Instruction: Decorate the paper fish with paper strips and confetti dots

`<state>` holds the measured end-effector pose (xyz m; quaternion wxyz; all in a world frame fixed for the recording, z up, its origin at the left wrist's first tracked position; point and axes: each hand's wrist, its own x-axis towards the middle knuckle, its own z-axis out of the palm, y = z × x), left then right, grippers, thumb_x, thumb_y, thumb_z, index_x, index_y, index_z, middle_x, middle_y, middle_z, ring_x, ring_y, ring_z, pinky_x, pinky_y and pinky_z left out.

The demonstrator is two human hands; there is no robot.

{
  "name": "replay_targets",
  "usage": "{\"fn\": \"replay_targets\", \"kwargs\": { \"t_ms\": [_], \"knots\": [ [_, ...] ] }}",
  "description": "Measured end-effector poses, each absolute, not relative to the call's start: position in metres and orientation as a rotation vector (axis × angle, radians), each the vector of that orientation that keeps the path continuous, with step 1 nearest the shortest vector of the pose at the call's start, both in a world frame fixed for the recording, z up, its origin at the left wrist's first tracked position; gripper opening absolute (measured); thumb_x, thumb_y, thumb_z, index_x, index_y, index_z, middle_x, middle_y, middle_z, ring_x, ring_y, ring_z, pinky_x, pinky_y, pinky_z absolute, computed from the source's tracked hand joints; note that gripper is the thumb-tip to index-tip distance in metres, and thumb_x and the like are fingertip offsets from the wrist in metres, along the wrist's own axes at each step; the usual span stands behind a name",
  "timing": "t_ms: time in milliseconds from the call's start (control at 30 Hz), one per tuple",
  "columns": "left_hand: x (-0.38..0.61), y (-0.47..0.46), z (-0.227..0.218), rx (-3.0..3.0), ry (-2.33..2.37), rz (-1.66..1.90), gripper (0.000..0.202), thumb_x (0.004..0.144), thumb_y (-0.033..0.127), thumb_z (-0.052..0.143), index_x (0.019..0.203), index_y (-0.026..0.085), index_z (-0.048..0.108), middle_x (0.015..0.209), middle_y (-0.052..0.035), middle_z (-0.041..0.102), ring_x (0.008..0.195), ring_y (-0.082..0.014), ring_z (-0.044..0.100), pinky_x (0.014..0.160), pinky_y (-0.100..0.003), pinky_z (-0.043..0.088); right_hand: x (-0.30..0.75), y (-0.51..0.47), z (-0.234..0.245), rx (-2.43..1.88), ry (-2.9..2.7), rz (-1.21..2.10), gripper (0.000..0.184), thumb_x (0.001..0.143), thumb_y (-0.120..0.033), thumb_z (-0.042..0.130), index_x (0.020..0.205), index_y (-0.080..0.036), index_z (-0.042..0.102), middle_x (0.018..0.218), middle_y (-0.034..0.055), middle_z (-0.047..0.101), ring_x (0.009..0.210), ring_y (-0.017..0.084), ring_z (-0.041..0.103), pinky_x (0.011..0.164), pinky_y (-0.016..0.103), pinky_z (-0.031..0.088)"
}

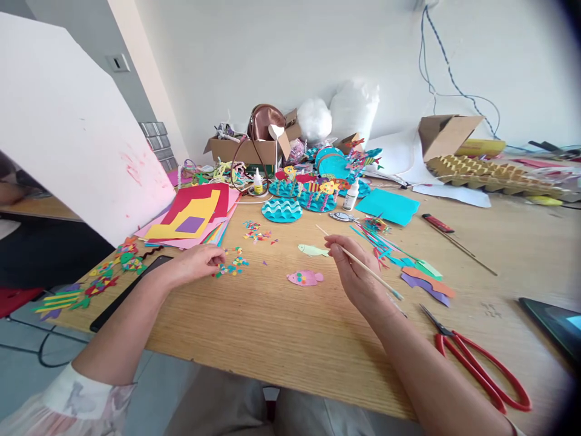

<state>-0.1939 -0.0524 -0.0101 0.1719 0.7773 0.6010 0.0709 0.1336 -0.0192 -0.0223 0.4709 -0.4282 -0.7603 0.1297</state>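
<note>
My right hand (356, 269) grips a thin wooden stick (370, 270) between thumb and fingers; its lower end looks bluish. Just left of that hand lies a pink paper fish (305, 278) with a few coloured dots on its body. A pale green paper fish (313, 249) lies behind it, its tail end beside my right fingers. My left hand (200, 266) rests low over the table with the fingers curled and pressed together, at the edge of a scatter of small coloured paper dots (236, 264). Whatever is between those fingertips is too small to make out.
Red-handled scissors (476, 363) lie at the right. Coloured paper sheets (195, 209) are stacked at the left near a black phone-like slab (129, 293). Glue bottles (351, 195) and decorated blue paper pieces (281, 210) stand behind. A tablet (556, 330) sits at the right edge.
</note>
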Motion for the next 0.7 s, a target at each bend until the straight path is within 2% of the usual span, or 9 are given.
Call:
{"fn": "replay_targets", "kwargs": {
  "t_ms": [367,567,700],
  "knots": [
    [-0.1941,-0.0577,-0.0154,2.341,1.728,0.079,0.014,0.071,0.017,0.042,0.078,0.019,0.055,0.076,-0.0009,0.053,0.072,-0.0151,0.05,0.063,-0.022,0.036,0.132,-0.0176,-0.0265,-1.035,-1.868,0.324,0.023,0.087,-0.03,0.039,0.096,-0.02,0.058,0.088,0.0065,0.065,0.08,0.017,0.06,0.066,0.029,0.046],
    [-0.1955,-0.052,-0.015,2.297,1.714,0.084,0.004,0.07,0.018,0.044,0.067,0.018,0.048,0.074,-0.0004,0.051,0.071,-0.0151,0.048,0.062,-0.023,0.034,0.1328,-0.0168,-0.0263,-1.045,-1.87,0.315,0.023,0.087,-0.03,0.039,0.096,-0.02,0.058,0.087,0.006,0.065,0.08,0.017,0.06,0.067,0.029,0.046],
    [-0.1969,-0.0514,-0.0141,2.246,1.759,0.106,0.006,0.07,0.018,0.044,0.064,0.018,0.045,0.067,0.0014,0.049,0.066,-0.0141,0.047,0.059,-0.022,0.033,0.1332,-0.0165,-0.0268,-1.05,-1.87,0.328,0.024,0.087,-0.031,0.039,0.096,-0.02,0.058,0.088,0.0063,0.065,0.08,0.017,0.061,0.067,0.029,0.046]
  ]
}}
